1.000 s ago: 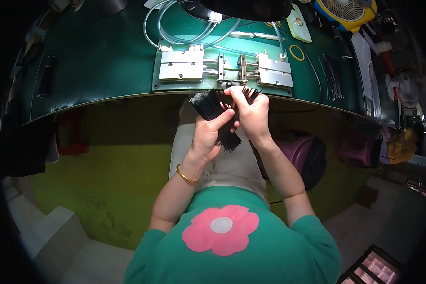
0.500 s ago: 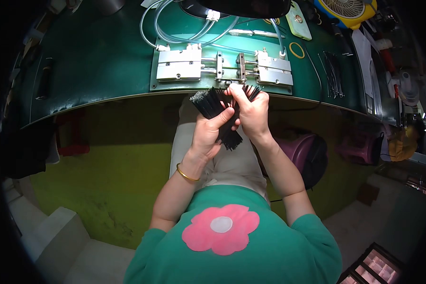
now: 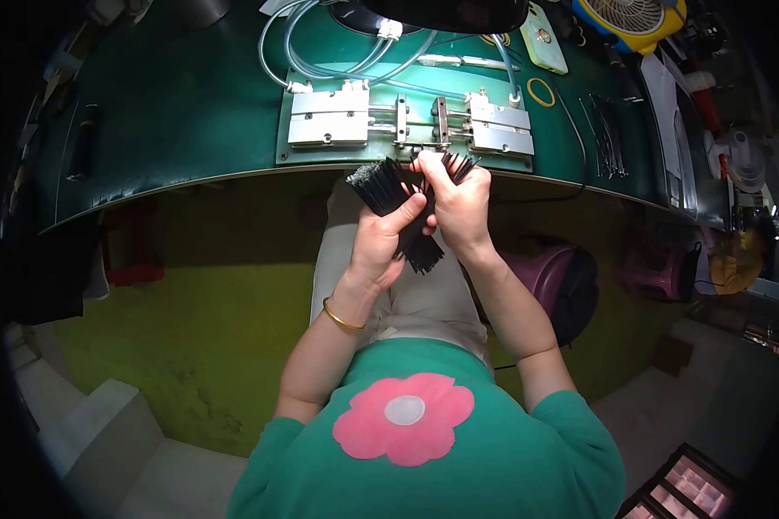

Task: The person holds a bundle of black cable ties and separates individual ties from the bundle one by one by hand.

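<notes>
My left hand [image 3: 379,242] is closed around a thick bundle of thin black strands [image 3: 376,186]. The bundle fans out at the upper left, where its ends look pale and shiny, and its other ends stick out below the fingers. My right hand [image 3: 463,208] is closed beside it, thumb and finger pinching some black strands whose tips poke out above. Just beyond my fingertips, at the table's front edge, stands a metal fixture with a left silver cylinder block [image 3: 329,118] and a right silver cylinder block [image 3: 499,128]. Two upright dark jaws face each other between them.
Clear air tubes [image 3: 290,52] loop behind the fixture on the green table [image 3: 182,112]. To the right lie a yellow ring [image 3: 541,92], a phone [image 3: 545,39], more black strands [image 3: 608,143] and a yellow fan [image 3: 636,22]. A purple stool [image 3: 550,281] stands below.
Hardly anything differs. My right hand has shifted very slightly, with the strands still in both hands.
</notes>
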A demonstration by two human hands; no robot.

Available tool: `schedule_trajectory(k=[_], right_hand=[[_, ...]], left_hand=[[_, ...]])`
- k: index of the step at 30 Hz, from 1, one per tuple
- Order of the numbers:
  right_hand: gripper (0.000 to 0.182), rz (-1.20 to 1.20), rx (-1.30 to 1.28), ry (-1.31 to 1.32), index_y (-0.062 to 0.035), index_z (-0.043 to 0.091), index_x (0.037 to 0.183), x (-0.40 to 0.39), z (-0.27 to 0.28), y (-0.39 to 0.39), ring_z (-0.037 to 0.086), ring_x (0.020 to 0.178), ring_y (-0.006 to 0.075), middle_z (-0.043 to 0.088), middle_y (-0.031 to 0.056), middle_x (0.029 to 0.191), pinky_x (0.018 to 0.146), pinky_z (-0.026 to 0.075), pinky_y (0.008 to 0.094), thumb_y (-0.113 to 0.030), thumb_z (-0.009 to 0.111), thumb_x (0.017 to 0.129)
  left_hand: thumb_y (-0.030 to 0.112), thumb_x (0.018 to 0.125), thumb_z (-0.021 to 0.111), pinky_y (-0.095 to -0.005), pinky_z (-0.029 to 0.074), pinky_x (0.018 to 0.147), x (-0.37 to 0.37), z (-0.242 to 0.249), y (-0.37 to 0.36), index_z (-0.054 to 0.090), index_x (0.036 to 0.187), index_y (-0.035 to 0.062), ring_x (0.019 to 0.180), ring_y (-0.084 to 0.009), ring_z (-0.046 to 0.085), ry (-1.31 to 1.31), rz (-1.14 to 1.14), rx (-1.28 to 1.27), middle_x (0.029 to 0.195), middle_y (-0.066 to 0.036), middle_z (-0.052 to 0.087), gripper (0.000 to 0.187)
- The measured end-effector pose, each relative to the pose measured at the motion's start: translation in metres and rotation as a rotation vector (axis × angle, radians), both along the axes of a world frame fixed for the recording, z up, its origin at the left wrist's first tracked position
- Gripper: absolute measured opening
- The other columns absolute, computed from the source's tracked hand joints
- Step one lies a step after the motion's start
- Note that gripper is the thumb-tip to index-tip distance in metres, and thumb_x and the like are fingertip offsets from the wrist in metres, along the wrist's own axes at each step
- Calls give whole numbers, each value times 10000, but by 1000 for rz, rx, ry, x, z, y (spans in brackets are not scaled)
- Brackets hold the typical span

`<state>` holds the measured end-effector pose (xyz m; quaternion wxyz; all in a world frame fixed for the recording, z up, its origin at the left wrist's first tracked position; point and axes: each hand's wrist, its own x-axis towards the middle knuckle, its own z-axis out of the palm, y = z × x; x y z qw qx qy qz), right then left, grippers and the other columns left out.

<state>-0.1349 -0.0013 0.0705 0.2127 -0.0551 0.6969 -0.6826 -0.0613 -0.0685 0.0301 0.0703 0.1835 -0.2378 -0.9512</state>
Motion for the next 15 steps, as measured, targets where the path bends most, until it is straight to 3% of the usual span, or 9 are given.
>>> schedule_trajectory(k=[15], right_hand=[[258, 88, -98, 53, 2, 616, 745, 5, 1, 5, 420, 340, 42, 496, -6, 514, 300, 319, 181, -219, 544, 858]], left_hand=[[65, 810, 572, -247, 440, 539, 4, 9, 1, 523, 867, 25, 599, -146, 552, 14, 48, 28, 743, -62, 564, 85]])
